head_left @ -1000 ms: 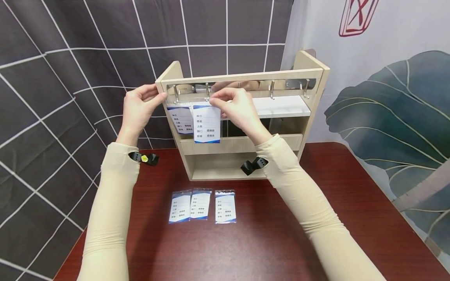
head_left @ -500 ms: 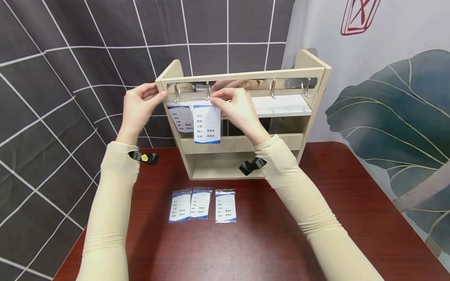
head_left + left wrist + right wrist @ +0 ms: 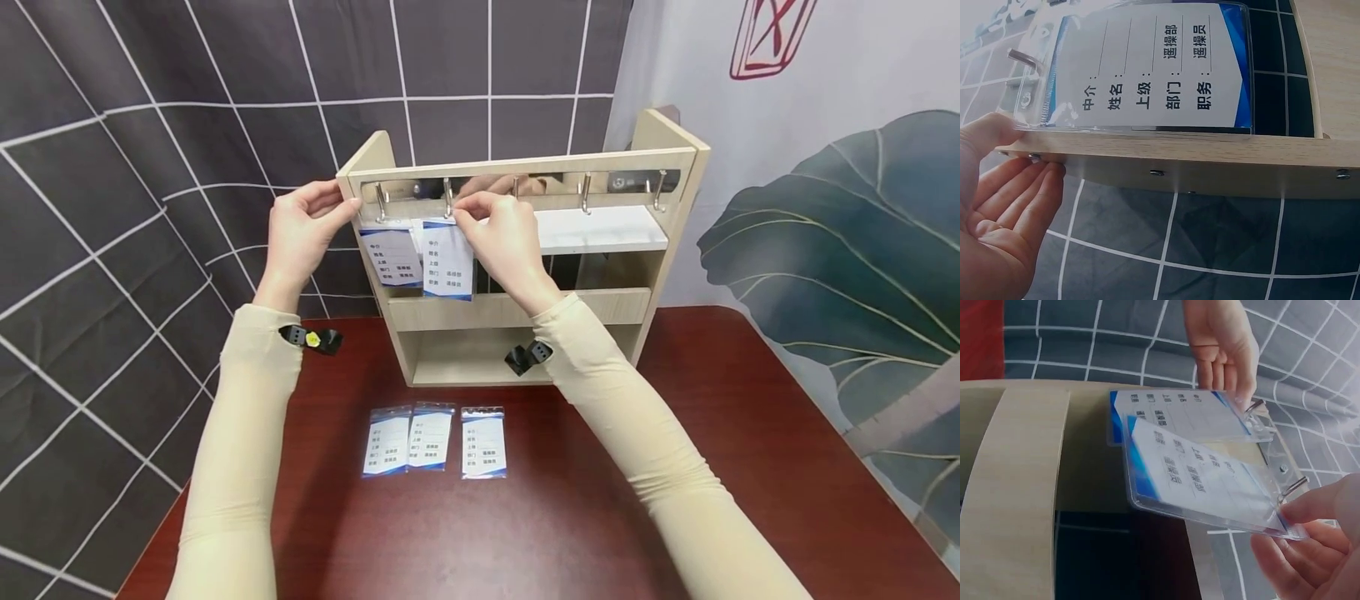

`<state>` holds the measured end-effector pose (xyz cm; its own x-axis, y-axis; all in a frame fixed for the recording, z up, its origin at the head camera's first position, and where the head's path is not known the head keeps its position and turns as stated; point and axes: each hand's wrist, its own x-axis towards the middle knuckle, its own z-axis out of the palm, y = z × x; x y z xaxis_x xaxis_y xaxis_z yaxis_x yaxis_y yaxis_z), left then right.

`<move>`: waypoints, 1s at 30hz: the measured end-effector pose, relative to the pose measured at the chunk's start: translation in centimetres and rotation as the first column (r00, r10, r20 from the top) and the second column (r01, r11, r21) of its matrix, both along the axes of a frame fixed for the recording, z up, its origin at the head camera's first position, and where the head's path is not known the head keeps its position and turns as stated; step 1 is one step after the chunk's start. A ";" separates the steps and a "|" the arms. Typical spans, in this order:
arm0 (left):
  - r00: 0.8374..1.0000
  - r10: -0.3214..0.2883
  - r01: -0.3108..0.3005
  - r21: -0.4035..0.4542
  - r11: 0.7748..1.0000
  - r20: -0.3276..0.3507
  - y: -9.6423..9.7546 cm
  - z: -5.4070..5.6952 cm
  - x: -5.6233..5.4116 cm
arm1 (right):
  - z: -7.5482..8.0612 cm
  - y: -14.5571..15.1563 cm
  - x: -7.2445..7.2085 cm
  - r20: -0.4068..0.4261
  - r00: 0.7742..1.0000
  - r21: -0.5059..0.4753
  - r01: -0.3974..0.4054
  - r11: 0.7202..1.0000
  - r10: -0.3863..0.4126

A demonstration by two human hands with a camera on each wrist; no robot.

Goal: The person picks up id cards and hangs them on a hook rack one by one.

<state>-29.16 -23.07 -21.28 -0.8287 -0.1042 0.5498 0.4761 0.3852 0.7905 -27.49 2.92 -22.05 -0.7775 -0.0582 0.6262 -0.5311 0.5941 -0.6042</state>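
My left hand grips the left side panel of a small wooden rack, thumb at the front edge and fingers on the outer face. A clear-sleeved ID badge hangs at the leftmost hook, close to that thumb. My right hand pinches the top corner of a second ID badge between thumb and fingers. This badge is at the second hook, tilted away from the rack and partly overlapping the first. Whether the hook is fully through its slot, I cannot tell.
Several metal hooks line the rack's upper rail, including one at the far right. In front of the rack, a badge and two overlapping badges lie on the dark red table. A grid-patterned curtain stands close on the left.
The second badge has turned, its face looking narrower, and shifted slightly right and up. My right hand has moved a little with it. My left hand stays on the rack's side.
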 end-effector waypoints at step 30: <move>1.000 0.011 -0.011 -0.010 1.000 0.004 -0.1 0.0 -0.1 | -0.2 0.3 0.1 -0.005 1.000 0.037 -0.023 0.999 0.023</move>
